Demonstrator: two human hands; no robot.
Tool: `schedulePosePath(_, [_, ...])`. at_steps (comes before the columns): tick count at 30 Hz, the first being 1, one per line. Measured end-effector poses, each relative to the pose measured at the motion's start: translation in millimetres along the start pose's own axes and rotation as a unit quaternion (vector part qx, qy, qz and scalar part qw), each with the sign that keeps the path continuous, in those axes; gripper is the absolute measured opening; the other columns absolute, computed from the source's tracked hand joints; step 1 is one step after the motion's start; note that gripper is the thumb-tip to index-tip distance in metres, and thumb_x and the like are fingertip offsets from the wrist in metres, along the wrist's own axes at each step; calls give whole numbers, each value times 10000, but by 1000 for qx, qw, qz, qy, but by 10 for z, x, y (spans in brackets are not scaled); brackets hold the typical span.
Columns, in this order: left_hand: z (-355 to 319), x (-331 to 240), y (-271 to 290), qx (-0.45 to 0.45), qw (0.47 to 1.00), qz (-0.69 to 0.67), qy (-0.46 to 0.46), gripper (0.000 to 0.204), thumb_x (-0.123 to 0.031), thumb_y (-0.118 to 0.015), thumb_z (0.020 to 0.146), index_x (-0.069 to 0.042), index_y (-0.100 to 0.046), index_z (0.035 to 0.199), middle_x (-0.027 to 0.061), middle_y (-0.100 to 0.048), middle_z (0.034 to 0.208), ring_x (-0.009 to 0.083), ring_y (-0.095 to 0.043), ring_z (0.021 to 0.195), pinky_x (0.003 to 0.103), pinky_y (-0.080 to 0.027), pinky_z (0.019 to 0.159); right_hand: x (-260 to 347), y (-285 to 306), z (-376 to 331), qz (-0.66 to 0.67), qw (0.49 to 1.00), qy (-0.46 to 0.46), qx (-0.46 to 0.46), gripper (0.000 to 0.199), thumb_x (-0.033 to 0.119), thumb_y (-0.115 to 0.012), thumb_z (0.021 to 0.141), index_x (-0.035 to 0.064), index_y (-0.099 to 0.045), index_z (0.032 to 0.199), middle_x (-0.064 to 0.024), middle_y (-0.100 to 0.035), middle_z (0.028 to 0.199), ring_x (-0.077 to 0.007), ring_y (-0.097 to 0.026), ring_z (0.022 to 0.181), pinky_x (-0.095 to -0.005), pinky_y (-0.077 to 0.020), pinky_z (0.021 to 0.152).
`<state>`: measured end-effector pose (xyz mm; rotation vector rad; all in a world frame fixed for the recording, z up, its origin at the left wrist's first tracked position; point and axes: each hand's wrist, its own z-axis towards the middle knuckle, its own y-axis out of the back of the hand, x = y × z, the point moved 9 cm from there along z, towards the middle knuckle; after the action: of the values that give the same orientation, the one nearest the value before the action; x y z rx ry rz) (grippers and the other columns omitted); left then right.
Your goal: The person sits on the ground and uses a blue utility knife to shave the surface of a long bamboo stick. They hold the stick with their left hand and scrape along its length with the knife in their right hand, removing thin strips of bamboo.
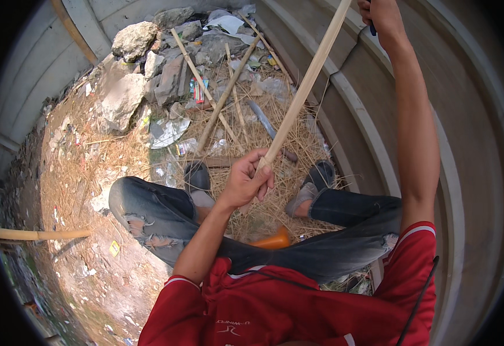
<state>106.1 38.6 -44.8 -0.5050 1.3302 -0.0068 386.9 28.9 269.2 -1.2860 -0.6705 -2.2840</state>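
My left hand (247, 180) grips the lower end of a long pale bamboo strip (307, 83) that slants up to the top of the view. At the top right my right hand (383, 17) is raised beside the strip's upper part, closed on a dark blue handle (372, 27); the rest of that tool is out of view. I sit in a red shirt and torn jeans, feet in dark shoes (197, 176) on dry straw. An orange object (275, 240) shows between my legs.
Several bamboo sticks (223, 98) lie crossed on the straw ahead, with rocks (134, 40) and scattered litter behind them. A grey corrugated wall (465, 173) curves along the right. Another bamboo pole (38, 234) lies at the left over bare dirt.
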Motion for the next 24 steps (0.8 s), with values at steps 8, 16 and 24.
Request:
schedulePosePath(8, [14,-139,133,-85,996,-26,-24,505,-259,-547,1020,-23,-379,1434,29,-542,735,76,-475,418,196,-381,387,-842,-932,-1881,-187,922,65,333,436,438,-590,960,15,-535,872,-96,-425,627,-221,-445,589,-376,-362,570])
schedulePosePath(16, [57,-39,100,-73,995,-68,-24,520,-261,-523,1032,-22,-344,1458,20,-503,724,64,-457,432,199,-376,386,-1012,-1145,-2389,-298,879,58,368,430,443,-590,934,21,-654,879,-208,-633,675,-420,-641,661,-497,-494,612])
schedulePosePath(24, [37,-83,102,-106,994,-19,-33,511,-285,-499,1043,6,-345,1433,-12,-455,631,58,-412,416,197,-328,379,-1161,-1268,-2474,-325,863,31,386,513,474,-563,947,10,-662,753,-213,-600,609,-433,-623,643,-510,-490,625])
